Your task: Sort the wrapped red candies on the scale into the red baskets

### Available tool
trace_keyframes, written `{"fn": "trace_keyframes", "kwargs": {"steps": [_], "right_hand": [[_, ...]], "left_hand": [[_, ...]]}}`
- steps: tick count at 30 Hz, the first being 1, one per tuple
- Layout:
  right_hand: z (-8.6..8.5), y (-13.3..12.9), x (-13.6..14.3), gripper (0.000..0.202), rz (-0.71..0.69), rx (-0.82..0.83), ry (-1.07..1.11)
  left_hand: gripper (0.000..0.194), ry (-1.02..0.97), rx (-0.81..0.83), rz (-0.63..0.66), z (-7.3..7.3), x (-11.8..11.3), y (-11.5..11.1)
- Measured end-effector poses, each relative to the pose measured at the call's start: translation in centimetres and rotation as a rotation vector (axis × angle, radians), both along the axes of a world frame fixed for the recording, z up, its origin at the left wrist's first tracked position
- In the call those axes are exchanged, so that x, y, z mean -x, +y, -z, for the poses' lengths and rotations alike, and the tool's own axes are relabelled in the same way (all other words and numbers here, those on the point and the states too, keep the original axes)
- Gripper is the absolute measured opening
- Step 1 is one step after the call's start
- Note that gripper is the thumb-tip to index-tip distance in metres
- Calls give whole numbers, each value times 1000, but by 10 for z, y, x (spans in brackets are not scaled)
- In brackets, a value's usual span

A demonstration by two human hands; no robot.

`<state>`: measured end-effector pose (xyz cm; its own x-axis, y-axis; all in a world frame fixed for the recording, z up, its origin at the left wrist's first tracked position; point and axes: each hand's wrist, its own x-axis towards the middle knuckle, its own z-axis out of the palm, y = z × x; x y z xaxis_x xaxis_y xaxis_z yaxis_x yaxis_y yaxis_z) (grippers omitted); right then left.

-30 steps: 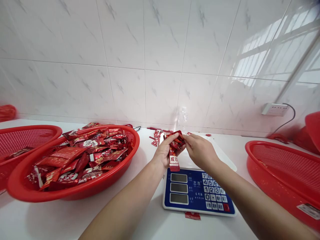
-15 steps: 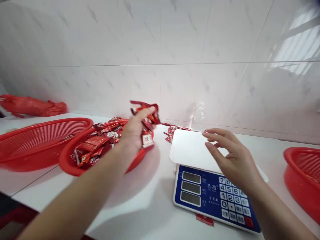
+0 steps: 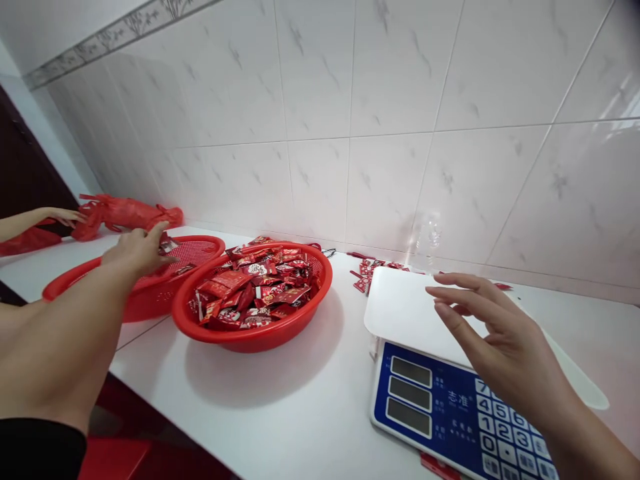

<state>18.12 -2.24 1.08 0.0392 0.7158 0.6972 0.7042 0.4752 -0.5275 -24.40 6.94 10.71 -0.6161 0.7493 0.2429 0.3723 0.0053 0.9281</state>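
Note:
My left hand (image 3: 136, 251) reaches out over the left red basket (image 3: 200, 250), with red candy packets (image 3: 168, 245) pinched between thumb and fingers. My right hand (image 3: 500, 337) hovers open, fingers spread, above the digital scale (image 3: 440, 407), over the right part of its white platter (image 3: 400, 303). It holds nothing. Between the hands stands a second red basket (image 3: 260, 337), heaped with several red candy packets (image 3: 255, 287).
Loose red wrappers (image 3: 367, 273) lie by the tiled wall behind the scale. A clear plastic bag (image 3: 427, 240) stands near them. Another person's hand (image 3: 63, 217) touches red bags (image 3: 127, 212) at the far left. The counter edge runs along the lower left.
My left hand has carried the bunch of packets from over the scale leftward, past the full basket, to the left basket. My right hand let go and stays open over the scale. My view turned left.

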Motion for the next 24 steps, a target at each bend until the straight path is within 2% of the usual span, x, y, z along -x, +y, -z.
{"fn": "trace_keyframes", "kwargs": {"steps": [1, 3, 4, 6, 9, 10, 12, 13, 15, 18, 21, 24], "right_hand": [[0, -1, 2, 24, -4, 8, 7], [-2, -3, 5, 24, -11, 32, 28], [-3, -4, 7, 24, -17, 46, 40], [-6, -7, 10, 23, -44, 86, 49], [-13, -9, 14, 23, -121, 162, 7], [-15, -9, 15, 23, -148, 179, -16], [-17, -11, 17, 23, -196, 192, -52], [-17, -11, 17, 23, -212, 194, -59], [-15, -13, 17, 23, -236, 201, -57], [-13, -16, 11, 23, -241, 203, -59], [-15, -18, 2, 22, -215, 189, -54], [-18, -19, -3, 23, -210, 180, -32]], "left_hand": [[52, 136, 76, -4, 0, 10, 2], [74, 622, 306, 5, -1, 30, 15], [74, 866, 399, 32, -2, 37, 25], [68, 1003, 421, 87, -2, 38, 48], [61, 1081, 408, 263, 11, 5, 79], [61, 1116, 400, 375, 19, -13, 86], [64, 1269, 352, 750, 39, -53, 94], [63, 1308, 388, 846, 50, -71, 96], [65, 1362, 523, 853, 69, -101, 101], [71, 1391, 571, 744, 86, -127, 112], [68, 1403, 546, 659, 93, -137, 123], [49, 1367, 511, 659, 96, -140, 128]]}}
